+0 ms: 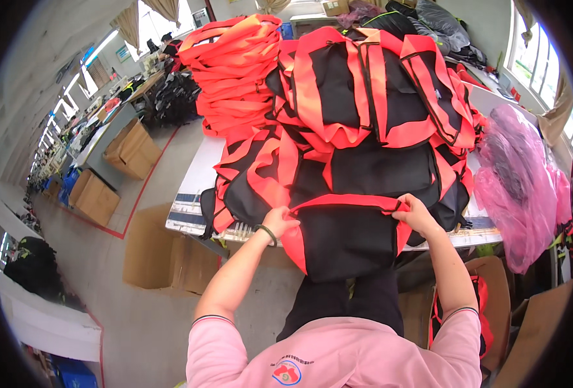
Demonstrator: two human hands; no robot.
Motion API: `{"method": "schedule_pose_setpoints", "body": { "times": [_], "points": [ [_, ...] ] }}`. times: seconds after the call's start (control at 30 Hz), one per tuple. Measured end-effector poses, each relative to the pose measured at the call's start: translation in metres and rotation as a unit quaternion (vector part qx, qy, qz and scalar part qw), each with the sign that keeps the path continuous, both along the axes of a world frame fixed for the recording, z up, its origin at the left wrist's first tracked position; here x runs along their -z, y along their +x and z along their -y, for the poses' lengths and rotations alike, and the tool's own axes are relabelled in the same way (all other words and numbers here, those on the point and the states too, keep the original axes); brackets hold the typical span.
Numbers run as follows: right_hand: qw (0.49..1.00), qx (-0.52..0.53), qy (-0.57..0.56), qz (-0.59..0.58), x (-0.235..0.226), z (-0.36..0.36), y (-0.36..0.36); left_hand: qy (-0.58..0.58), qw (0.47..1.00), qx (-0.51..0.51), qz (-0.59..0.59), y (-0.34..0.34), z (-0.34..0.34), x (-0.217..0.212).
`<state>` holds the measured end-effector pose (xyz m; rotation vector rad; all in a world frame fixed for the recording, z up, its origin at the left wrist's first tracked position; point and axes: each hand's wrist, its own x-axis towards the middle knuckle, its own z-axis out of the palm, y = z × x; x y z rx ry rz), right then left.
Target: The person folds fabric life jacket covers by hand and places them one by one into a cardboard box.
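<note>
A black fabric piece with orange-red edging point(350, 240) hangs in front of me at the near edge of the table, with its lower part over my lap. My left hand point(280, 222) pinches its upper left corner. At the upper right corner, my right hand point(419, 216) grips the orange-red band between thumb and fingers. The band runs between both hands along the top. Right behind it lies a heap of similar black and orange-red sewn pieces point(390, 169). To the far left of that heap, a tall stack of folded orange-red pieces point(234, 84) stands.
A pink plastic bag point(516, 184) hangs over the table's right side. Cardboard boxes stand on the floor: an open one point(170, 252) at left and another point(493, 284) at right holding red and black pieces. The white table edge point(189, 213) shows at left.
</note>
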<state>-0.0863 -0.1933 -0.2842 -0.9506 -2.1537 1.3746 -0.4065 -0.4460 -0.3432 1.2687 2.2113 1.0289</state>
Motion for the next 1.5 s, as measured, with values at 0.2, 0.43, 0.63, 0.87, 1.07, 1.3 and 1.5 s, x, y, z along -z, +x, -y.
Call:
{"method": "schedule_pose_setpoints", "body": {
  "times": [0.2, 0.43, 0.63, 0.87, 1.07, 1.3, 1.5],
  "points": [
    [0.893, 0.028, 0.395, 0.212, 0.023, 0.019, -0.011, 0.029, 0.962, -0.128, -0.239, -0.001, -0.003, 0.025],
    [0.919, 0.066, 0.308, 0.236, 0.032, 0.013, 0.002, -0.039, 0.994, -0.104, 0.000, -0.013, 0.012, 0.056],
    [0.981, -0.070, 0.160, 0.088, 0.064, 0.019, 0.039, -0.036, 0.993, -0.111, -0.003, 0.011, 0.013, 0.053],
    [0.938, 0.054, 0.339, 0.053, 0.047, -0.005, 0.053, 0.072, 0.985, -0.151, -0.042, 0.042, 0.041, 0.052],
    [0.858, 0.176, 0.482, 0.028, -0.108, -0.066, 0.106, 0.033, 0.952, 0.285, 0.106, 0.153, 0.040, 0.003],
    [0.728, -0.284, 0.621, 0.065, -0.156, 0.125, -0.079, 0.022, 0.816, 0.151, 0.558, 0.091, 0.012, 0.005],
    [0.671, -0.452, 0.586, 0.036, 0.024, 0.186, -0.093, -0.007, 0.755, 0.051, 0.654, 0.066, -0.009, 0.027]
  ]
}}
